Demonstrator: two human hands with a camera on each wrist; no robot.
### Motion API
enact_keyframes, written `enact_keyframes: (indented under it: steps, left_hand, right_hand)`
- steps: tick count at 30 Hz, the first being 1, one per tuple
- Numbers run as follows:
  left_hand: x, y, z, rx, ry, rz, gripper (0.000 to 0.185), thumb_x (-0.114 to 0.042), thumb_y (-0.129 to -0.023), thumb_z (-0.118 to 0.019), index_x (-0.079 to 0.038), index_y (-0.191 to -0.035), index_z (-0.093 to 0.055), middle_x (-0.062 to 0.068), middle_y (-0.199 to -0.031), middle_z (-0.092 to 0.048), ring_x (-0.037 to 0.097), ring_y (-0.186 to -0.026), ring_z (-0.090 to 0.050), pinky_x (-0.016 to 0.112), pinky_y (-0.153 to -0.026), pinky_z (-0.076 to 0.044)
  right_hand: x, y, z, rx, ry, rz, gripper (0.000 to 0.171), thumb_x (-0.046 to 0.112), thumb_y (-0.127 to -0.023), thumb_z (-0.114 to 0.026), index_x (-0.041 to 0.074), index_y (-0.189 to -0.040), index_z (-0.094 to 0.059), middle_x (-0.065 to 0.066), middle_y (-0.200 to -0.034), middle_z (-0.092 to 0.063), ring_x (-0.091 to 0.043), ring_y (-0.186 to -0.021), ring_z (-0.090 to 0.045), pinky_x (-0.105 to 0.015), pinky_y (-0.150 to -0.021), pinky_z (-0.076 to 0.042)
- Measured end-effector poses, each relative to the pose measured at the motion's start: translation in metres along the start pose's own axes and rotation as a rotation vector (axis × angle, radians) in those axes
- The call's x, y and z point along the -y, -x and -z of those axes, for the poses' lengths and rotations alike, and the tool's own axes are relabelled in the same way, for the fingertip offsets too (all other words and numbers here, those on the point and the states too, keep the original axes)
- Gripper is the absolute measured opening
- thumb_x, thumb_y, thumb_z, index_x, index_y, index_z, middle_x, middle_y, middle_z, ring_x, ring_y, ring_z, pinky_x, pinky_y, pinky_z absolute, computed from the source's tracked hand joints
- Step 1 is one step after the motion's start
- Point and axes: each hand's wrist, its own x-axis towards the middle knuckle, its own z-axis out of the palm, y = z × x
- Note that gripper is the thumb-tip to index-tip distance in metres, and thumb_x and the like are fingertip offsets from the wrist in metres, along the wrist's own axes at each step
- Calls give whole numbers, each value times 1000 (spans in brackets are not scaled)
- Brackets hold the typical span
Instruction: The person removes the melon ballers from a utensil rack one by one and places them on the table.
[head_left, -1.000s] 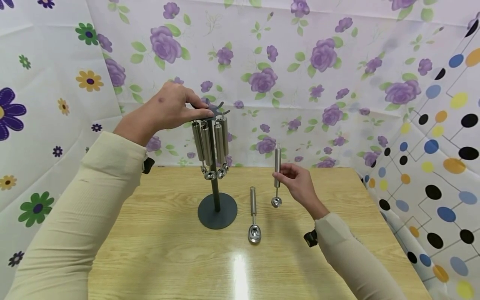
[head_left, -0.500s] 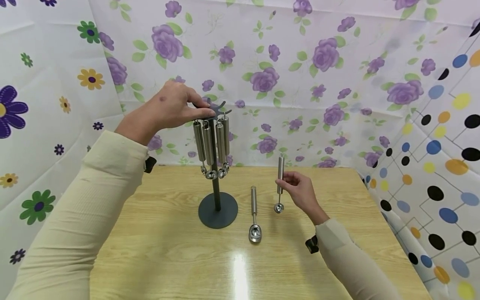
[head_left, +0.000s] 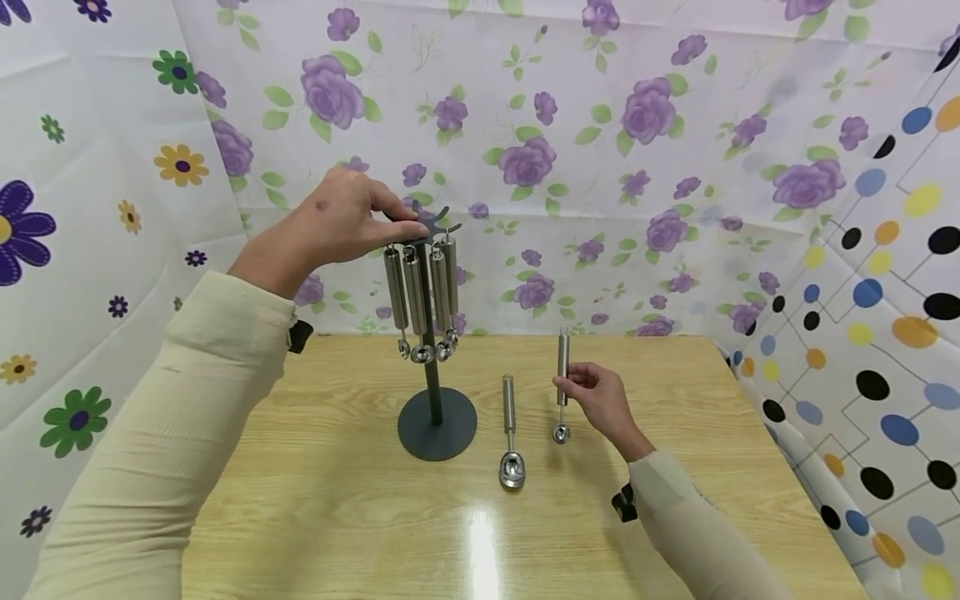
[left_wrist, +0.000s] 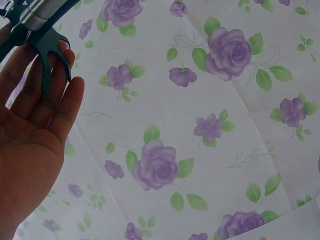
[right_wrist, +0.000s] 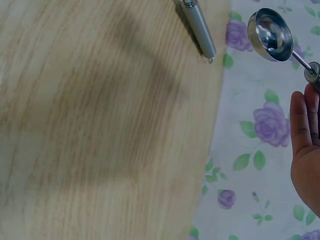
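Observation:
A dark stand (head_left: 437,417) with a round base stands mid-table, and several steel measuring spoons (head_left: 420,292) hang from its forked top (head_left: 427,223). My left hand (head_left: 341,218) pinches that top; in the left wrist view its fingers (left_wrist: 47,95) lie against the dark prongs (left_wrist: 47,42). My right hand (head_left: 596,392) pinches the handle of a small steel spoon (head_left: 562,383), held upright with its bowl (right_wrist: 270,35) low over the table. Another, larger spoon (head_left: 510,433) lies flat between the stand and that hand; its handle end (right_wrist: 197,27) shows in the right wrist view.
The wooden table (head_left: 337,500) is ringed by flowered sheets (head_left: 600,150) at the back and left and a dotted sheet (head_left: 885,333) on the right. Black wrist straps (head_left: 624,502) sit on both sleeves.
My right hand has lowered the small spoon toward the table and drifted slightly right. The left hand has stayed on the stand's top.

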Motion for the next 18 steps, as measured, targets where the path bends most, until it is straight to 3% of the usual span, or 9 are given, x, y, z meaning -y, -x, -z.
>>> enact_keyframes:
  steps: [3,12,18]
  left_hand:
    - [0,0,-1,-6,0,5,26,-31,-94,-73,-9,-104,-81,12,-112,-73,28,-104,-68,43,-81,-51]
    - [-2,1,-1,-8,8,20,26,-32,-94,-72,-9,-104,-81,12,-111,-74,29,-103,-68,43,-78,-50]
    - [-1,2,-2,-13,7,29,25,-32,-94,-72,-10,-104,-81,11,-108,-74,27,-102,-68,40,-74,-50]
  right_hand:
    - [-6,1,0,-5,6,-16,36,23,-92,-76,-2,-116,-68,-13,-98,-69,-18,-84,-67,-26,-73,-56]
    - [-25,0,-4,-21,-4,-50,38,22,-90,-78,-6,-114,-68,-14,-97,-70,-17,-81,-68,-26,-71,-57]
    - [-35,0,-8,-20,13,-81,34,21,-90,-78,-4,-113,-69,-13,-96,-69,-21,-83,-67,-45,-79,-57]
